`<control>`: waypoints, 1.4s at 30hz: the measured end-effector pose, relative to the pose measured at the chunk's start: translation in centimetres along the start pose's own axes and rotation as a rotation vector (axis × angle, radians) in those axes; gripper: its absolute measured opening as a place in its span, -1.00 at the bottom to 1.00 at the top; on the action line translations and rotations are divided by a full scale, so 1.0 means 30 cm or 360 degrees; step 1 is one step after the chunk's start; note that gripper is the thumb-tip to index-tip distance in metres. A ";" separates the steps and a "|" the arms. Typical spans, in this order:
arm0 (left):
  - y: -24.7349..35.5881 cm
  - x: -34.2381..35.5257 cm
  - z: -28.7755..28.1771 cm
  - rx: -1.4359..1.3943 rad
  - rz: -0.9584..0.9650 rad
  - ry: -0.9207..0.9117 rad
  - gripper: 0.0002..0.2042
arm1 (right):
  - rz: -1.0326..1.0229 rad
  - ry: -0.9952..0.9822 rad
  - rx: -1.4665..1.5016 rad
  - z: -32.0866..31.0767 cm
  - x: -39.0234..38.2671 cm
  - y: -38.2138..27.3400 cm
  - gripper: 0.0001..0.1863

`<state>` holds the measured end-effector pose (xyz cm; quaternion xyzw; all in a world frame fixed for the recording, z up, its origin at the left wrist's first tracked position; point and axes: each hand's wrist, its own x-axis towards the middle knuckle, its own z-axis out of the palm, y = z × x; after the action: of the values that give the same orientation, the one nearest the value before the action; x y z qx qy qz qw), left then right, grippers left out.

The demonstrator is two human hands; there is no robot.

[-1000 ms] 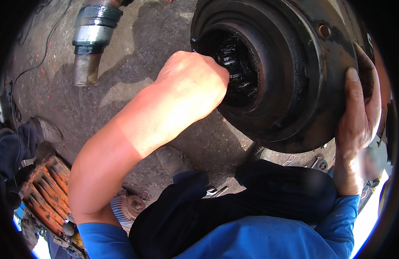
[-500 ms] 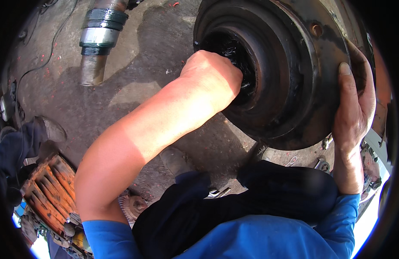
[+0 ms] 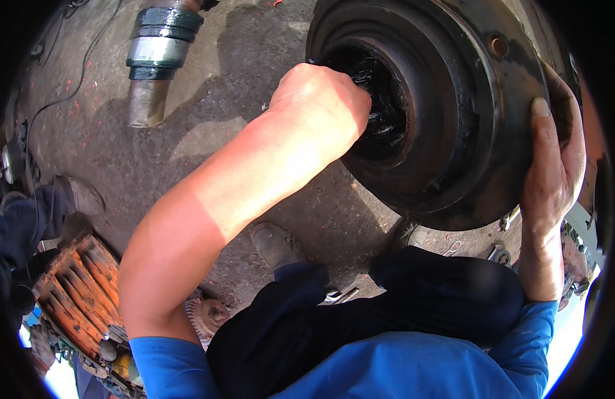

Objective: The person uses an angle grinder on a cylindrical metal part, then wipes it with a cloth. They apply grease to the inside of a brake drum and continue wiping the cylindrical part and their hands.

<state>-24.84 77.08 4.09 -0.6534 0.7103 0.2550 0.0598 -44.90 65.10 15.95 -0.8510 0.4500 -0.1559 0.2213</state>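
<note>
A big rusty, dark wheel hub [image 3: 467, 113] stands on edge at the upper right. Its centre bore [image 3: 390, 116] is black with grease. My left hand [image 3: 317, 110] is bunched at the mouth of the bore, with its fingers inside and hidden, so I cannot tell whether they hold anything. My right hand [image 3: 553, 173] grips the hub's outer rim on the right, thumb across the front face and fingers wrapped behind. My knees in dark trousers [image 3: 447, 292] are just below the hub.
A steel axle shaft [image 3: 157, 53] with a dark collar lies on the stained concrete at the upper left. An orange tool tray [image 3: 74, 292] sits at the lower left beside a small gear [image 3: 207, 316]. Wrenches [image 3: 500, 253] lie under the hub. Another person's boot [image 3: 81, 196] is at the left.
My left hand has worked at the mouth of the bore, turning a little at the wrist. My right hand has kept its grip on the rim. The view has shifted slightly.
</note>
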 end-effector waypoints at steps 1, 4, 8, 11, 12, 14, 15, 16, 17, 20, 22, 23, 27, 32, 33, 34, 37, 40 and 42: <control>0.000 -0.003 -0.011 -0.0001 -0.0029 -0.0051 -0.86 | -0.0011 0.0005 -0.0011 0.001 0.000 -0.003 -0.51; -0.016 -0.041 0.006 -0.0001 0.0000 0.0059 -0.87 | 0.0032 0.0027 -0.0169 0.000 0.001 -0.007 -0.51; -0.006 -0.027 -0.003 -0.0063 -0.0049 -0.0079 -0.85 | 0.0083 0.0083 -0.0213 -0.015 0.002 0.040 -0.52; -0.003 -0.016 -0.006 -0.0152 -0.0069 -0.0091 -0.83 | 0.0065 0.0032 -0.0066 -0.019 -0.005 0.038 -0.53; 0.003 -0.011 -0.013 -0.0159 -0.0087 -0.0117 -0.83 | 0.0058 0.0018 -0.0016 -0.011 -0.003 0.008 -0.53; 0.014 -0.009 -0.023 -0.0179 -0.0108 -0.0155 -0.82 | 0.0067 0.0011 0.0045 -0.015 -0.003 0.000 -0.52; 0.019 -0.010 -0.026 -0.0190 -0.0109 -0.0167 -0.81 | 0.0084 0.0018 0.0057 -0.023 0.001 0.018 -0.52; 0.022 -0.011 -0.032 -0.0199 -0.0114 -0.0176 -0.81 | 0.0088 0.0020 0.0084 -0.028 0.005 0.030 -0.52; 0.027 -0.009 -0.041 -0.0228 -0.0123 -0.0248 -0.80 | 0.0091 0.0022 0.0110 -0.034 0.009 0.044 -0.51; 0.036 -0.002 -0.052 -0.0329 -0.0148 -0.0408 -0.74 | 0.0066 -0.0007 0.0140 -0.042 0.007 0.052 -0.51; 0.040 -0.004 -0.023 -0.0411 -0.0145 -0.0448 -0.67 | 0.0045 -0.0022 0.0031 -0.048 0.000 0.044 -0.52; 0.040 -0.007 -0.023 -0.0529 -0.0145 -0.0455 -0.69 | 0.0035 -0.0022 -0.0026 -0.052 -0.002 0.040 -0.52; 0.020 0.002 0.014 -0.0746 -0.0021 -0.0570 -0.64 | -0.0019 -0.0046 -0.0032 -0.054 0.002 0.030 -0.53; -0.016 -0.036 0.079 -0.1359 0.0151 -0.0415 -0.65 | -0.0044 -0.0066 -0.0024 -0.037 0.000 0.045 -0.53; -0.027 -0.046 0.083 -0.1341 0.0184 -0.0351 -0.64 | -0.0073 -0.0056 0.0011 -0.036 0.004 0.044 -0.53; -0.036 -0.057 0.081 -0.1326 0.0215 -0.0290 -0.64 | -0.0076 -0.0044 0.0025 -0.027 0.006 0.038 -0.53; -0.008 -0.076 0.056 -0.1132 0.0104 -0.0226 -0.63 | -0.0034 0.0002 0.0028 0.000 0.001 -0.005 -0.53; 0.015 -0.077 0.048 -0.0750 0.0037 -0.0075 -0.56 | -0.0102 0.0075 -0.0164 -0.010 0.011 0.036 -0.53; 0.006 -0.057 0.051 -0.0555 0.0030 -0.0068 -0.60 | -0.0089 0.0069 -0.0200 -0.006 0.014 0.037 -0.52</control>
<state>-25.15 79.30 3.52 -0.6417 0.6599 0.3886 -0.0417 -45.53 64.15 15.56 -0.8718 0.4398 -0.1520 0.1532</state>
